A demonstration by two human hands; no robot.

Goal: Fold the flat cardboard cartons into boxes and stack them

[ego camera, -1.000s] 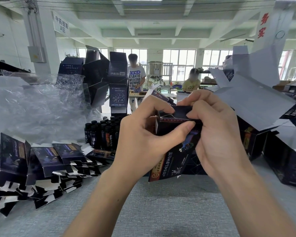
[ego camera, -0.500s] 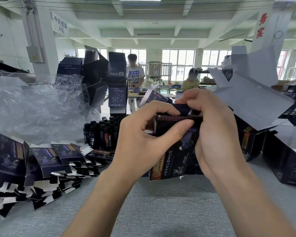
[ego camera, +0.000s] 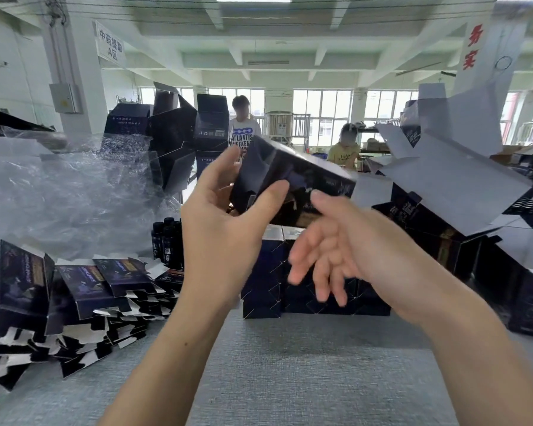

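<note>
My left hand (ego camera: 225,229) grips a folded dark box (ego camera: 293,186) at its left end, thumb on the front face, fingers behind. The box is lifted at chest height and tilted, its long side running up and to the right. My right hand (ego camera: 345,256) hangs just below and right of the box, fingers spread and blurred, holding nothing. A heap of flat dark cartons (ego camera: 74,296) lies on the table at the left. Folded dark boxes (ego camera: 290,284) stand in a row on the table behind my hands.
Crumpled clear plastic wrap (ego camera: 59,192) fills the left. Small dark bottles (ego camera: 166,238) stand behind the flat cartons. Large open dark cartons (ego camera: 443,179) pile up at the right, others (ego camera: 179,142) at the back. Two people stand farther off. The grey table (ego camera: 290,379) is in front.
Both hands were pressing the box's top flap shut. Now my right hand has let go and dropped away, and my left hand has raised and turned the closed box on its side.
</note>
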